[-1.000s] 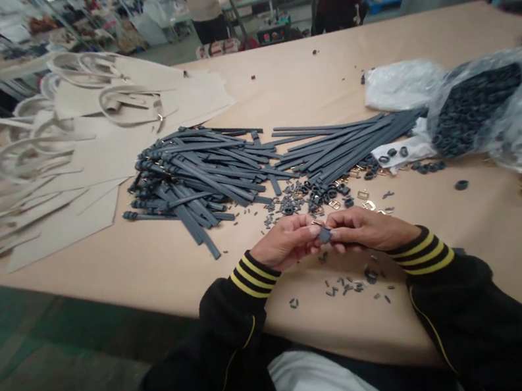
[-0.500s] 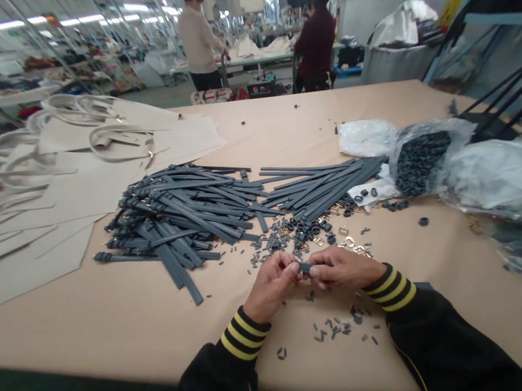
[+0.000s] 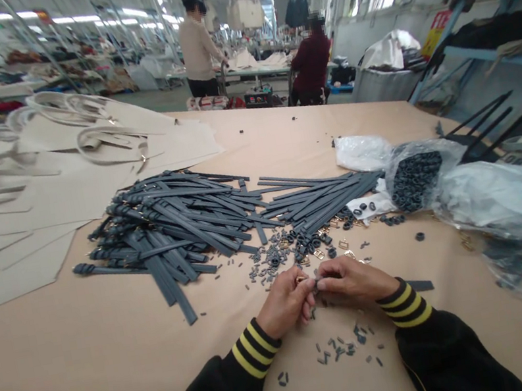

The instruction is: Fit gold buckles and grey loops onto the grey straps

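My left hand (image 3: 288,296) is closed around a small gold buckle (image 3: 301,278), above the table's near part. Close beside it, my right hand (image 3: 350,279) pinches the end of a dark strap, most of which is hidden behind the fingers. A flat strap end (image 3: 420,285) shows past my right wrist. Just beyond my hands lie small dark pieces (image 3: 271,255), dark loops and gold buckles (image 3: 344,244). Farther back are a big pile of dark straps (image 3: 179,216) and a smaller fan of flat straps (image 3: 331,197). Short dark bits (image 3: 339,348) lie nearer me.
Beige panels with handles (image 3: 89,184) cover the left of the table (image 3: 250,371). On the right are a clear bag of dark loops (image 3: 416,179) and larger plastic bags (image 3: 512,200). Two people (image 3: 198,46) stand beyond the far edge.
The dark piece between my fingers is now mostly hidden, and a gold buckle shows in my left hand. The strap end shows more beside my right wrist. The view has shifted slightly.
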`<state>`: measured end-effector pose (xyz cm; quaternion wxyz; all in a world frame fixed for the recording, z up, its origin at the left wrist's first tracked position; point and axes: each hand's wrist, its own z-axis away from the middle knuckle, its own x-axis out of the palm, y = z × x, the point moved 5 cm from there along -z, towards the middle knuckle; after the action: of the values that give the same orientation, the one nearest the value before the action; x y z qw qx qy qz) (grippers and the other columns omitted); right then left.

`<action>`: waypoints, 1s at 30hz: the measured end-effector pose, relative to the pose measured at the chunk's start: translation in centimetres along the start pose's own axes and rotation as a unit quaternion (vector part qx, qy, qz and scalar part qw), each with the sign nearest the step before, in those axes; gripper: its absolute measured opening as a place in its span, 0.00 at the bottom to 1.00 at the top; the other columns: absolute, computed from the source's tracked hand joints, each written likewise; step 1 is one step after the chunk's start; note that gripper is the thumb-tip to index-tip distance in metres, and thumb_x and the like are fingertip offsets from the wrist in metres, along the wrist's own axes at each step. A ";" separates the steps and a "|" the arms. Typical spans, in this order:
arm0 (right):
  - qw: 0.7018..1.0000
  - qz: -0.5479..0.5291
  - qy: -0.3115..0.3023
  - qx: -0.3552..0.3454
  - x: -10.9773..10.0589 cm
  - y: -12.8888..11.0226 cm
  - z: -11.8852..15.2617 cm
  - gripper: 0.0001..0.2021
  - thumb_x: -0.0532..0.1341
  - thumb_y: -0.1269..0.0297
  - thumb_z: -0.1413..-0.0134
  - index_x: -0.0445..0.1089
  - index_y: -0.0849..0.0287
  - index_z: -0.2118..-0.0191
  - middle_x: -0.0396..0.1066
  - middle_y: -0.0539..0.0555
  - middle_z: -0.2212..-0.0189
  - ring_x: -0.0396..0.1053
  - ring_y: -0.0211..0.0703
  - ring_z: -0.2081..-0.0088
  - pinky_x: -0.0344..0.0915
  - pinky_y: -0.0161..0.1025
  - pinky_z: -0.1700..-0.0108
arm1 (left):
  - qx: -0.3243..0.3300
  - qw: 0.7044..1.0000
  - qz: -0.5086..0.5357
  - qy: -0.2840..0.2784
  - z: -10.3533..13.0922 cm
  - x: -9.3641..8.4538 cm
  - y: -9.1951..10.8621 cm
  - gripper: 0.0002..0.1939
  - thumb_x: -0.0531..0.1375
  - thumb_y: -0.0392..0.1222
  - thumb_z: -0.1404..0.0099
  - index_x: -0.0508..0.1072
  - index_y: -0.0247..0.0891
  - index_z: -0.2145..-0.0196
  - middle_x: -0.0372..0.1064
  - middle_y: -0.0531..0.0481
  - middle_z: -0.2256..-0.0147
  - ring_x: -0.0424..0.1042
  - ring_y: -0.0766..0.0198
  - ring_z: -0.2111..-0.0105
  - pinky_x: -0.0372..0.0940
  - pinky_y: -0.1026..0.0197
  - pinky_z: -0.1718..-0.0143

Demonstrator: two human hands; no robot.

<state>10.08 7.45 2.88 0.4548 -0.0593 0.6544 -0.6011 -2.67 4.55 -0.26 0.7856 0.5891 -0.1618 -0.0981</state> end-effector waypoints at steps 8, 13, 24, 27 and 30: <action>0.961 0.206 0.173 0.066 -4.4 2.3 0.1 0.06 0.55 0.70 0.52 0.69 0.59 0.69 0.69 0.52 0.71 0.65 0.42 0.67 0.59 0.37 0.63 | -0.007 1.000 0.020 0.005 -0.5 0.1 -0.3 0.12 0.54 0.47 0.43 0.57 0.36 0.74 0.62 0.58 0.85 0.58 0.75 0.91 0.54 0.75 0.93; 0.947 0.266 0.145 0.104 -2.9 2.3 -0.7 0.06 0.55 0.72 0.53 0.66 0.59 0.68 0.68 0.53 0.72 0.64 0.41 0.69 0.57 0.34 0.65 | -0.008 1.000 0.022 0.015 -0.5 0.1 -0.4 0.12 0.54 0.47 0.43 0.57 0.36 0.74 0.61 0.58 0.85 0.58 0.75 0.91 0.53 0.75 0.93; 0.945 0.264 0.142 0.133 -3.6 3.3 -0.9 0.03 0.56 0.67 0.54 0.59 0.58 0.73 0.64 0.48 0.80 0.62 0.38 0.76 0.53 0.32 0.74 | 0.002 0.999 0.039 0.024 -0.5 0.0 -0.5 0.11 0.54 0.46 0.44 0.57 0.37 0.74 0.61 0.59 0.86 0.57 0.75 0.92 0.54 0.74 0.94; 0.943 0.240 0.192 0.129 -3.6 2.8 0.0 0.06 0.54 0.64 0.51 0.56 0.58 0.75 0.61 0.47 0.82 0.60 0.37 0.79 0.53 0.32 0.75 | 0.003 0.999 0.043 0.033 -0.5 0.0 -0.4 0.11 0.54 0.46 0.44 0.57 0.37 0.74 0.60 0.60 0.86 0.57 0.75 0.92 0.54 0.74 0.94; 0.942 0.197 0.248 0.108 -3.3 1.2 0.9 0.09 0.54 0.62 0.51 0.54 0.57 0.77 0.58 0.45 0.84 0.58 0.36 0.81 0.53 0.33 0.77 | 0.006 0.998 0.045 0.043 -0.5 -0.1 -0.5 0.11 0.53 0.46 0.43 0.57 0.37 0.74 0.60 0.60 0.86 0.57 0.75 0.92 0.55 0.74 0.94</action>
<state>13.17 9.18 3.69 0.3906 0.2714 0.6762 -0.5627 -2.54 4.91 -0.86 0.7918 0.5899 -0.1545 -0.0361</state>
